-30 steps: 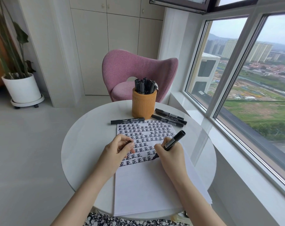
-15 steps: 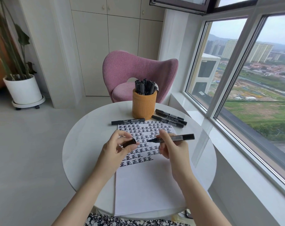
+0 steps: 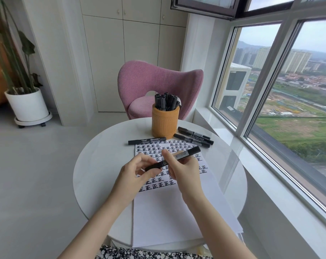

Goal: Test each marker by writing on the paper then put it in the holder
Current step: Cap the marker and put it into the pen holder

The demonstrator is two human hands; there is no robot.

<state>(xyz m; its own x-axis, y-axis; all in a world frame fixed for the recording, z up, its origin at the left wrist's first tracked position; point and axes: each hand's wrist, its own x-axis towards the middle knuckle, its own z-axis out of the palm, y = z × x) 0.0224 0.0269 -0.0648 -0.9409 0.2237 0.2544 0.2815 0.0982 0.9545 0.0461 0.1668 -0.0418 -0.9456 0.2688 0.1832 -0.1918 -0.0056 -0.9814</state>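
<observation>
The head-worn wide-angle camera looks forward and down, close over the round table [image 3: 95, 165], toward the pink chair [image 3: 158, 81].

The round white counter [image 3: 102, 165] bears paper [image 3: 167, 217], an orange holder [image 3: 165, 122], one marker [image 3: 146, 141] on the left and three markers [image 3: 193, 137] on the right.

Two slim arms come in from the bottom edge of the frame. The left forearm [image 3: 102, 217] shows at lower left and the right forearm [image 3: 214, 221] at lower right, each bare from the frame's edge to the wrist. The left hand [image 3: 139, 171] and right hand [image 3: 184, 165], near the middle of the frame, are bare too. At bottom centre, between the arms, a strip of garment [image 3: 139, 254] shows: black fabric with a dense print of small white flower-like shapes. Too little shows to tell its cut.
</observation>
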